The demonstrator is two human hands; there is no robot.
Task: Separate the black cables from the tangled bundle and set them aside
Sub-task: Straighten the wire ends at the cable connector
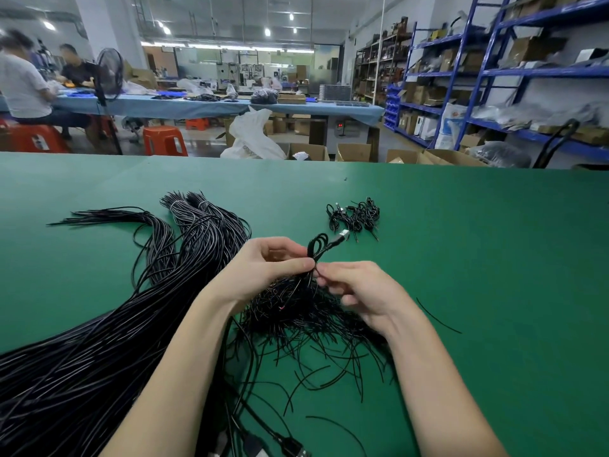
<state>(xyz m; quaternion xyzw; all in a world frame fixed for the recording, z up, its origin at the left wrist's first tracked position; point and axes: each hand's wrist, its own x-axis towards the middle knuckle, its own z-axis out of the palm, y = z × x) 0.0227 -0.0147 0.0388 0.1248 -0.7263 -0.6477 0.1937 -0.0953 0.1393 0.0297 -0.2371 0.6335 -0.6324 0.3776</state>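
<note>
Two bare forearms reach forward from the bottom edge over the green bench (461, 225). Under them lies the tangled bundle (306, 318) of thin black cables, and a thick sheaf of long black cables (99, 351) spreads to the left. Both hands meet just above the bundle. The left hand (263, 268) pinches a small looped black cable (318, 247) with thumb and fingers, its metal plug pointing right. The right hand (356, 291) pinches the same cable just below. Farther on the bench, apart from the hands, a small pile of coiled cables (354, 215) rests.
</note>
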